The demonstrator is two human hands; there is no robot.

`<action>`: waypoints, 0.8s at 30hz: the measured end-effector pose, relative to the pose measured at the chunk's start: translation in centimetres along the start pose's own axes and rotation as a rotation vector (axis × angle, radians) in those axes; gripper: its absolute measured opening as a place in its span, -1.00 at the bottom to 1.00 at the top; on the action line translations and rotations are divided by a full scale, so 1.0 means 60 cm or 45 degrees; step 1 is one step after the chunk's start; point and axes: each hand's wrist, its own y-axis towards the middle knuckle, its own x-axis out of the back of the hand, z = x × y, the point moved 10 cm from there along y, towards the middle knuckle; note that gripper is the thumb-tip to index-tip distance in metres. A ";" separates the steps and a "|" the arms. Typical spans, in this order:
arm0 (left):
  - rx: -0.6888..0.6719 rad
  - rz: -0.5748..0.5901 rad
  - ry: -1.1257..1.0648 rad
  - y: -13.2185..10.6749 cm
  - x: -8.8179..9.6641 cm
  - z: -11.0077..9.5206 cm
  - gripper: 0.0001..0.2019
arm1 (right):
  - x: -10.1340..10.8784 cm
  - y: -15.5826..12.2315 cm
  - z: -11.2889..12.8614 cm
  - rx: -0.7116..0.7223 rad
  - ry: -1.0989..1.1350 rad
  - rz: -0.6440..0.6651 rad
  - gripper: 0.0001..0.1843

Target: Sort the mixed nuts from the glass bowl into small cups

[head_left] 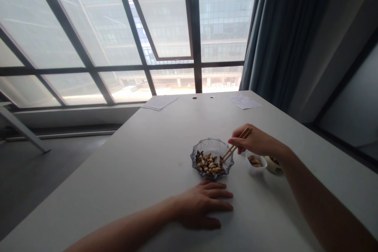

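My right hand (247,138) is closed around a pair of wooden chopsticks (237,144). Their tips reach down into a scalloped clear glass bowl (195,152) at its right inner side. Inside the bowl lies a mix of nuts (210,164) in tan shells and dark seeds (200,155). Whether the tips pinch a piece is too small to tell. My left hand (203,204) rests flat on the table just in front of the bowl, fingers spread, holding nothing. Under my right wrist stands a small white plastic cup (255,168) with brown pieces (254,161) in it.
A round yellowish container (274,167), partly hidden by my right forearm, sits beside the cup. Paper sheets (160,102) lie at the far left of the white table (141,153), with more papers (245,101) at the far right. Windows and a dark curtain (280,39) stand behind.
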 end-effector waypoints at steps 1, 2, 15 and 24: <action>0.000 0.002 0.002 0.000 -0.001 0.000 -0.44 | -0.001 0.001 -0.001 0.003 0.004 0.001 -0.52; 0.000 0.000 0.004 0.000 -0.001 0.001 -0.44 | -0.001 0.003 -0.002 0.005 0.007 0.001 -0.52; 0.005 0.010 0.001 0.000 -0.003 0.001 -0.43 | 0.005 0.010 -0.008 0.022 0.034 -0.045 -0.54; -0.001 0.010 -0.008 -0.001 -0.002 0.001 -0.43 | 0.012 0.021 -0.027 -0.020 0.108 -0.181 -0.40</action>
